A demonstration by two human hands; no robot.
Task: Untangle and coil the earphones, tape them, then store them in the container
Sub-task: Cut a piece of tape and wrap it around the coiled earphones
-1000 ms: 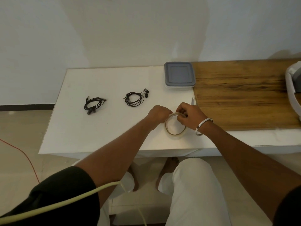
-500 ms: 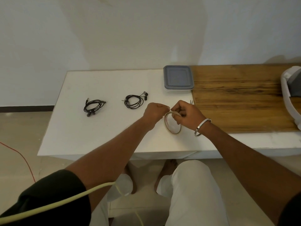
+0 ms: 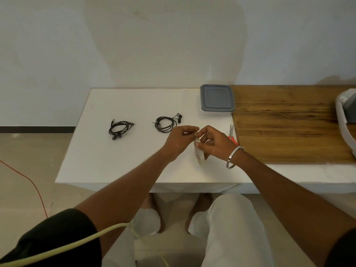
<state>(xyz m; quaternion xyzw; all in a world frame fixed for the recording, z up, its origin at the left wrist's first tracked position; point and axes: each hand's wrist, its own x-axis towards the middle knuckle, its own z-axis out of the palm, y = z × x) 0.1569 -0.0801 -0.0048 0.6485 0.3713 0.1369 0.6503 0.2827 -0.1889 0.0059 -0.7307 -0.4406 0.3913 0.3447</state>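
1. Gripping a tape roll [image 3: 198, 152] at frame centre, the right hand [image 3: 215, 143] holds it edge-on; the left hand [image 3: 180, 140] pinches at its top.
2. Two coiled earphones [image 3: 119, 128] [image 3: 167, 123] lie left on the table [image 3: 100, 160]; the lidded container [image 3: 217, 99] sits upper centre.

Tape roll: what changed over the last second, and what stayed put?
The tape roll went from lying flat on the table to standing on edge, turned up by the right hand, which holds it. The left hand rose slightly and now pinches at the roll's top, apparently at the tape end. Both earphone coils, the lidded container and the scissors did not move.
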